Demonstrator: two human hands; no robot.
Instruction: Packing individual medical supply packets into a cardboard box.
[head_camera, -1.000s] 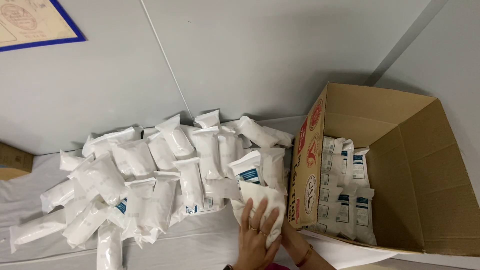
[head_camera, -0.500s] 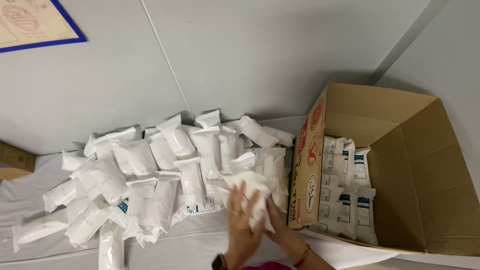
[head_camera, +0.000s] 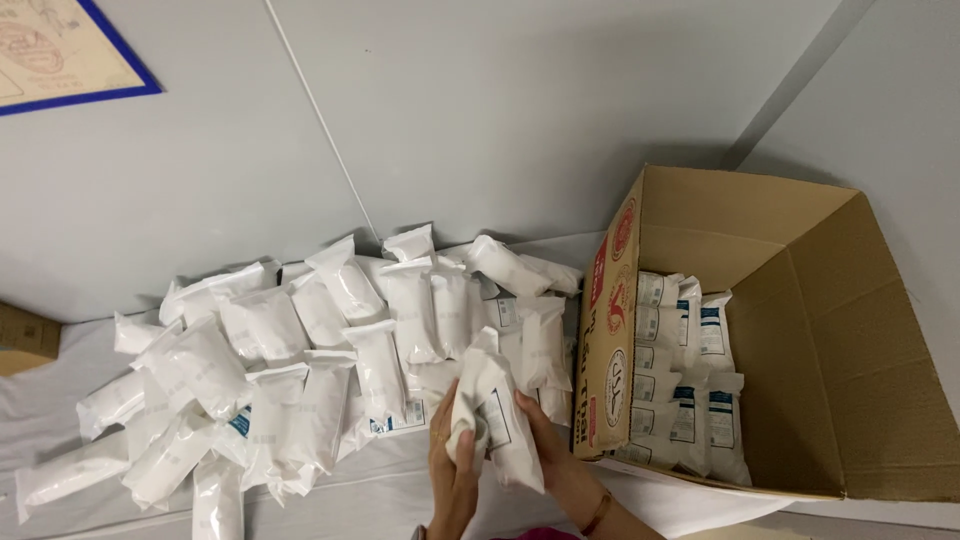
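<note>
Both of my hands hold one white sealed packet (head_camera: 493, 405) upright near the bottom middle of the view. My left hand (head_camera: 452, 475) wraps its lower left side, and my right hand (head_camera: 556, 462) supports it from the right. Behind it, a heap of similar white packets (head_camera: 300, 350) lies on a white-covered table (head_camera: 370, 495). Just to the right stands an open cardboard box (head_camera: 800, 330) with several packets (head_camera: 680, 390) stood in rows along its left side.
A grey wall rises behind the table, with a blue-framed poster (head_camera: 60, 50) at the top left. A brown cardboard piece (head_camera: 25, 340) shows at the left edge. The box's right half holds no packets.
My hands picked one packet off the heap's right edge and lifted it upright between them. The heap and the box have not moved.
</note>
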